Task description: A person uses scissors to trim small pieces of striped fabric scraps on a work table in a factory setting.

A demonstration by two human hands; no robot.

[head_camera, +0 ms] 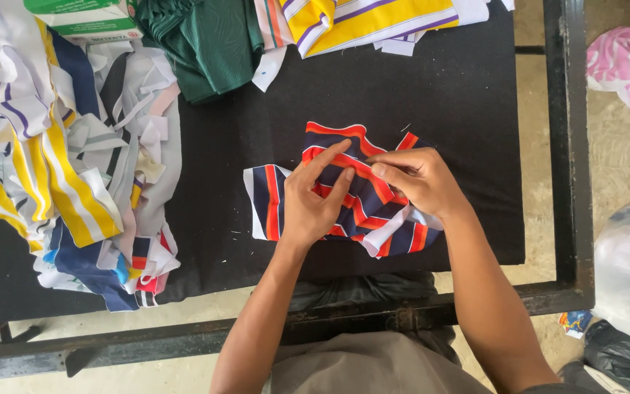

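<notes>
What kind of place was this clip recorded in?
Most likely a small garment or tailoring workshop. Both hands, left hand and right hand, handle a striped navy, orange and white fabric piece on a black cloth-covered table, beside a heap of fabric offcuts and folded green cloth.

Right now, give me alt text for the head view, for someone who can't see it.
Both hands, left hand and right hand, pinch a navy, orange and white striped cloth on a black table. A scrap pile lies to the left, green fabric beyond.
</notes>
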